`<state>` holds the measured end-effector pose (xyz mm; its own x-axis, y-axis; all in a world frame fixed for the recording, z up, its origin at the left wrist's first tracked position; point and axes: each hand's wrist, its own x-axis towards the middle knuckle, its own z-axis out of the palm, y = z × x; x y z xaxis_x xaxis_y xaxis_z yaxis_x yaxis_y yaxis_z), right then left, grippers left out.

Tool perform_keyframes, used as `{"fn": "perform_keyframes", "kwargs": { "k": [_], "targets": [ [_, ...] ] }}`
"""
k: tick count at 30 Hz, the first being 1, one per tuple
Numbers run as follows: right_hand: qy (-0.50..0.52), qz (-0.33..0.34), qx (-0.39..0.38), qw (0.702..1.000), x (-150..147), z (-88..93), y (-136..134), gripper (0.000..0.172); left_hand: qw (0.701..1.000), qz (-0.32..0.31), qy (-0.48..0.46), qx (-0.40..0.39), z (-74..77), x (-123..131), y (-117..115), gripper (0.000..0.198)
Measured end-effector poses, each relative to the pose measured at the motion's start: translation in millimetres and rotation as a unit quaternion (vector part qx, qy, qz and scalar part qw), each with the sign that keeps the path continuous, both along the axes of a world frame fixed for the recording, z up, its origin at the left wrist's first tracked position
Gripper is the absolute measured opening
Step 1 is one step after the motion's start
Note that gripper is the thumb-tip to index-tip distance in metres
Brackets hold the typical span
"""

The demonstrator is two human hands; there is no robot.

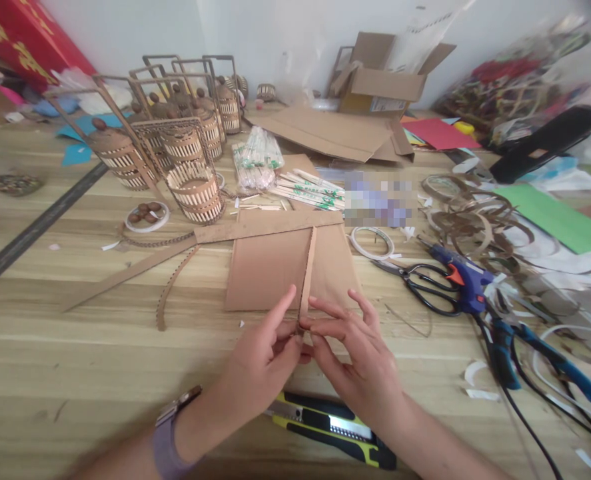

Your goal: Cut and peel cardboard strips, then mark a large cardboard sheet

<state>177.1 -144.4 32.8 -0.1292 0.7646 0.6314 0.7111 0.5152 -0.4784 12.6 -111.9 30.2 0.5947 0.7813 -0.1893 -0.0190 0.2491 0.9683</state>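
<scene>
A narrow strip of corrugated cardboard (309,267) stands on edge between my hands, pointing away from me over a brown cardboard sheet (268,273). My left hand (258,363) pinches its near end between thumb and fingers. On the other side, my right hand (358,357) has its thumb and index finger closed on the same end, the other fingers raised. The fingers partly hide that end. Below my hands lies a yellow and black utility knife (335,427), partly covered by my right wrist. A longer cardboard strip (270,227) crosses the sheet's far edge.
Several small slatted baskets with handles (195,193) stand at the left back. To the right lie black-handled scissors (430,290), a blue glue gun (468,277), pliers (505,350) and curled cardboard strips (480,227). A tape roll (372,243) and wrapped chopsticks (308,190) lie beyond the sheet.
</scene>
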Motion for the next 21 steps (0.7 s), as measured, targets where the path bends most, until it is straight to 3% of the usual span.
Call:
{"fn": "perform_keyframes", "kwargs": {
  "k": [21],
  "targets": [
    [-0.019, 0.005, 0.005, 1.000, 1.8, -0.4, -1.2, 0.016, 0.999, 0.011, -0.035, -0.031, 0.4, -0.3, -1.0, 0.080]
  ]
}}
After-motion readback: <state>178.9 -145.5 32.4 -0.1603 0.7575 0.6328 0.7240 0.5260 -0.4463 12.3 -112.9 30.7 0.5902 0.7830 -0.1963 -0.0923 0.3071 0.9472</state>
